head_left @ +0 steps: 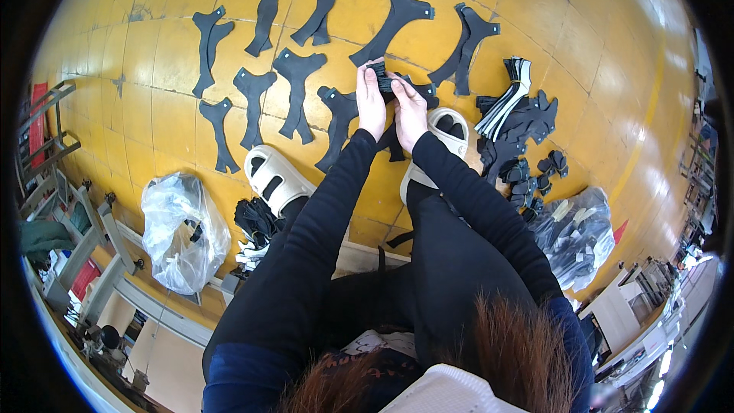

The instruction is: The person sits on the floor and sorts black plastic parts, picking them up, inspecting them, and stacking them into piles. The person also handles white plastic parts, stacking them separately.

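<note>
At twelve o'clock I see my left hand (371, 101) and right hand (409, 111) closed together on a small stack of black cutouts (381, 76), fanning them above the yellow floor (596, 69).

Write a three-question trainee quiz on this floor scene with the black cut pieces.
1. True or false: both hands, left hand and right hand, hold the small black bundle.
2. What colour is the floor? A yellow, B grey, C white.
3. Which side of the person is the clear plastic bag on?

Key: 1 true. 2 A. 3 the person's left.
</note>
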